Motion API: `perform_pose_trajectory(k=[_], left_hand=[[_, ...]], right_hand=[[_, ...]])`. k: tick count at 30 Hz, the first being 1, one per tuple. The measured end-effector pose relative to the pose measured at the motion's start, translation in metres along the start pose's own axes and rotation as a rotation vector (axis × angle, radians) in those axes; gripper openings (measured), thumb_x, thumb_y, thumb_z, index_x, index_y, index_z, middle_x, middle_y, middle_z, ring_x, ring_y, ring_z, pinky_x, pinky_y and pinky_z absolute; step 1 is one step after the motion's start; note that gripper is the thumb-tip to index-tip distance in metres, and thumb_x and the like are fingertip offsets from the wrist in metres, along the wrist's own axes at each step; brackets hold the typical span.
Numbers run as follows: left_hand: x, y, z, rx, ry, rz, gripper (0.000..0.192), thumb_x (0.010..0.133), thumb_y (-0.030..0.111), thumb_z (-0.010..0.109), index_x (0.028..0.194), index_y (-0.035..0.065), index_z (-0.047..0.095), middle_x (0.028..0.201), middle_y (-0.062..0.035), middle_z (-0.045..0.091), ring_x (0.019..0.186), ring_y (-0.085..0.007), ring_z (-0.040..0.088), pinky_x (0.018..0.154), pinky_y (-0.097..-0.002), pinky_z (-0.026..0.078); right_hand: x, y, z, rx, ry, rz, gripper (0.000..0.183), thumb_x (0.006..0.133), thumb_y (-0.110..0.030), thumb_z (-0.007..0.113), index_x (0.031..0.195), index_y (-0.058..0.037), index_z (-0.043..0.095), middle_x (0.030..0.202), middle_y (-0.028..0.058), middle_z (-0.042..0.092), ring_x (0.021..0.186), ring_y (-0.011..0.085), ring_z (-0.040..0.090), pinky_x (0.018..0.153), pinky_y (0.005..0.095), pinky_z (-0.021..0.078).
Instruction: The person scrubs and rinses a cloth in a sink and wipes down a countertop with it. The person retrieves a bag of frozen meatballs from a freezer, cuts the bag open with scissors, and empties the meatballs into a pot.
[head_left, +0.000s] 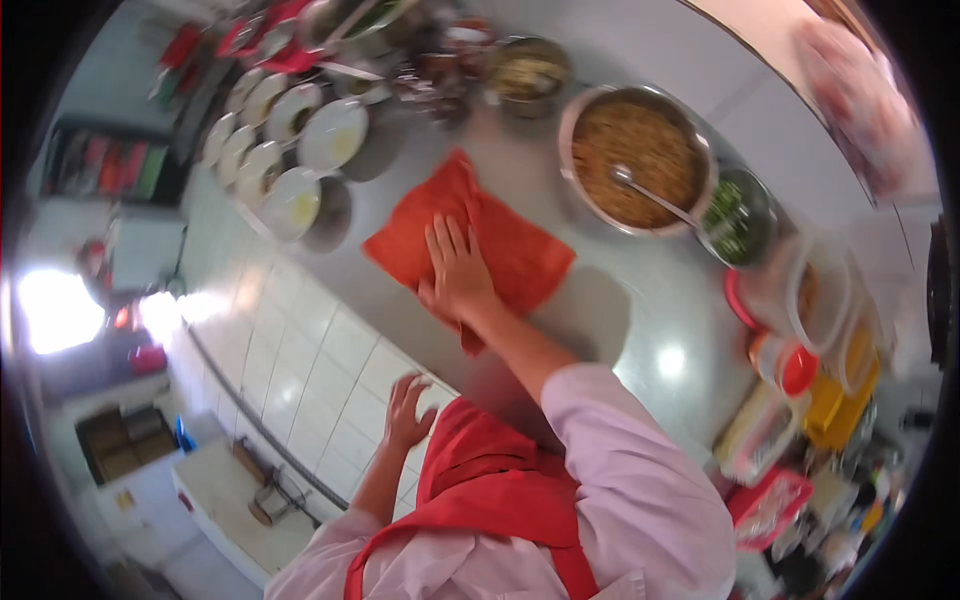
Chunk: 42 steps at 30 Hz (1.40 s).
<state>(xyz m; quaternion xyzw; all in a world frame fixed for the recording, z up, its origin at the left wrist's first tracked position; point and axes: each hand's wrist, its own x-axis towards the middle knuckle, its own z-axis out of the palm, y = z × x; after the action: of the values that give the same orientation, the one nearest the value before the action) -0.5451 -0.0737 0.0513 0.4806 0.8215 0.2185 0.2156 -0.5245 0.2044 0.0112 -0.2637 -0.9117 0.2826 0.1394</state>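
Observation:
My right hand (456, 268) presses flat, fingers spread, on an orange-red cloth (517, 244) laid on the metal worktop (667, 300). The cloth is partly folded, with a crease beyond my fingertips. My left hand (409, 412) hangs beside the worktop's near edge, above the tiled floor, its fingers apart and nothing in it. Right of the cloth stands a large metal bowl of brownish shredded food (637, 142) with a ladle (652, 196) in it.
Several white bowls (334, 136) stand at the left end of the worktop. A bowl of chopped greens (731, 221), a pot (529, 75), plastic tubs (817, 292) and a red-lidded jar (784, 364) line the far and right sides. A pink tray (772, 506) lies lower right.

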Motion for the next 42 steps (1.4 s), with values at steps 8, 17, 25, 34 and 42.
perform_pose_trajectory(k=[8,17,25,34,42], left_hand=[[-0.075,-0.036,-0.068,-0.060,0.349,-0.217,0.026,0.078,0.010,0.059,0.102,0.0023,0.061,0.111,-0.0191,0.057,0.106,-0.0368,0.054,0.090,-0.0419,0.043],[-0.173,-0.150,-0.017,-0.254,0.298,-0.483,0.020,0.088,0.012,0.055,0.106,0.0036,0.058,0.109,-0.0169,0.058,0.102,-0.0362,0.053,0.087,-0.0440,0.043],[-0.431,-0.198,0.127,-0.681,-0.008,-1.469,0.041,0.094,0.040,0.045,0.108,0.0043,0.059,0.077,-0.0153,0.060,0.077,-0.0272,0.057,0.072,-0.0409,0.046],[-0.258,-0.334,0.058,-0.833,-0.207,-1.204,0.034,0.090,0.044,0.048,0.101,0.0137,0.058,0.069,-0.0018,0.046,0.066,-0.0156,0.047,0.057,-0.0334,0.040],[-0.094,-0.335,-0.020,-0.606,-0.326,-1.036,0.053,0.088,0.050,0.051,0.127,0.0139,0.050,0.128,-0.0077,0.052,0.112,-0.0263,0.048,0.089,-0.0481,0.039]], right_hand=[[0.124,0.018,0.026,-0.281,0.358,0.366,0.075,0.084,-0.043,0.049,0.142,0.0028,0.033,0.151,0.0211,0.026,0.141,0.0325,0.022,0.116,0.0462,0.0138],[-0.046,-0.068,0.049,-0.140,-0.083,-0.223,0.067,0.082,-0.036,0.061,0.138,-0.0064,0.041,0.147,0.0137,0.035,0.135,0.0312,0.033,0.111,0.0462,0.0276],[-0.018,-0.027,0.005,-0.631,0.247,1.067,0.080,0.087,-0.053,0.049,0.141,0.0027,0.032,0.149,0.0210,0.030,0.137,0.0361,0.029,0.110,0.0521,0.0252],[0.018,-0.166,0.134,-0.140,0.013,-0.124,0.050,0.089,-0.031,0.053,0.136,-0.0137,0.047,0.150,0.0131,0.033,0.138,0.0278,0.030,0.112,0.0433,0.0267],[-0.434,0.063,-0.062,-0.700,0.484,1.744,0.067,0.090,-0.050,0.047,0.142,-0.0090,0.037,0.147,0.0139,0.037,0.136,0.0352,0.032,0.108,0.0556,0.0268]])
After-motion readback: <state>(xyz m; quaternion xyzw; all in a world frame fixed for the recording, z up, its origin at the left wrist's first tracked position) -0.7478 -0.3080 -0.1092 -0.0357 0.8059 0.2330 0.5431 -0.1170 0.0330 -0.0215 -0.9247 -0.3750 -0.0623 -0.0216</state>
